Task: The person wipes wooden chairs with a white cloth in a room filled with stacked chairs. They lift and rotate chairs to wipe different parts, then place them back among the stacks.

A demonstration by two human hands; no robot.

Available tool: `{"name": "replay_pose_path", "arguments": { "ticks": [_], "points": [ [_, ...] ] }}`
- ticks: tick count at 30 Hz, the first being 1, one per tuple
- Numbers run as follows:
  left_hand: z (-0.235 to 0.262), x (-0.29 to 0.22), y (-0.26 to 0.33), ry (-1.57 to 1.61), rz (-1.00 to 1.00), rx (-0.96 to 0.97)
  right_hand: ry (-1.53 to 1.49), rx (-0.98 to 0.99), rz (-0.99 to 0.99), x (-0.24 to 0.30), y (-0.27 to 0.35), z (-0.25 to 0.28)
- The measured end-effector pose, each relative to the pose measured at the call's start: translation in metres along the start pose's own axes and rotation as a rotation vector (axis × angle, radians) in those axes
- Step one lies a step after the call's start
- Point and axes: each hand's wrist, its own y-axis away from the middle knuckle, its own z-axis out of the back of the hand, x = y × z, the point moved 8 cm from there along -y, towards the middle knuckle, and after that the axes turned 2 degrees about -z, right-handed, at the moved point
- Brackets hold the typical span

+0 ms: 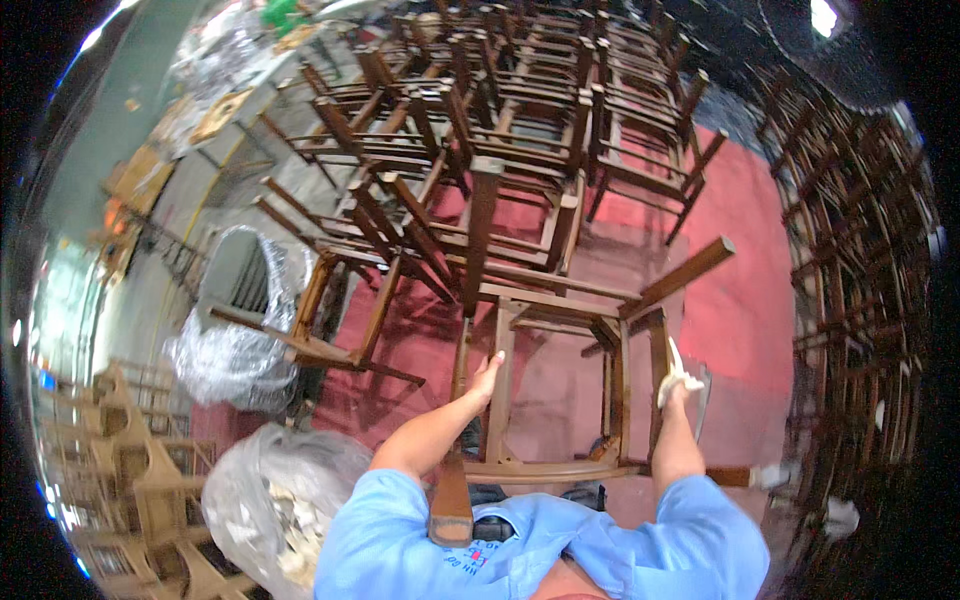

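Observation:
A brown wooden chair frame [560, 468] without a seat stands in front of me, legs pointing up and toward me. My left hand [485, 381] grips the frame's left side, thumb showing and the other fingers mostly hidden behind the wood. In my right hand [677, 393] is a crumpled white cloth [682, 377], held against the right side of the frame. The fingers of that hand are partly covered by the cloth.
Many similar wooden frames [530, 125] crowd the floor ahead, and tall stacks [870, 250] line the right. A clear plastic bag with pale scraps [285, 500] sits at lower left, near a plastic-wrapped bundle [235, 365]. Lighter wooden parts [140, 470] stand far left. The floor is red [740, 300].

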Motion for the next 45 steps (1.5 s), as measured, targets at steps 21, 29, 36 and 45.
{"name": "replay_pose_path", "arguments": {
  "ticks": [21,29,36,45],
  "points": [
    [0.207,0.018,-0.207,-0.048,0.003,0.208,-0.098,-0.360,-0.162,-0.175,0.116,-0.187],
    [0.181,0.009,-0.269,0.062,-0.053,0.356,-0.025,-0.421,0.073,-0.166,0.081,-0.182],
    [0.223,0.019,-0.297,-0.104,0.025,0.428,0.034,-0.442,0.075,-0.162,0.109,-0.243],
    [0.287,-0.147,-0.279,-0.244,-0.321,0.393,0.057,-0.490,0.103,-0.171,0.120,-0.272]
  ]
}}
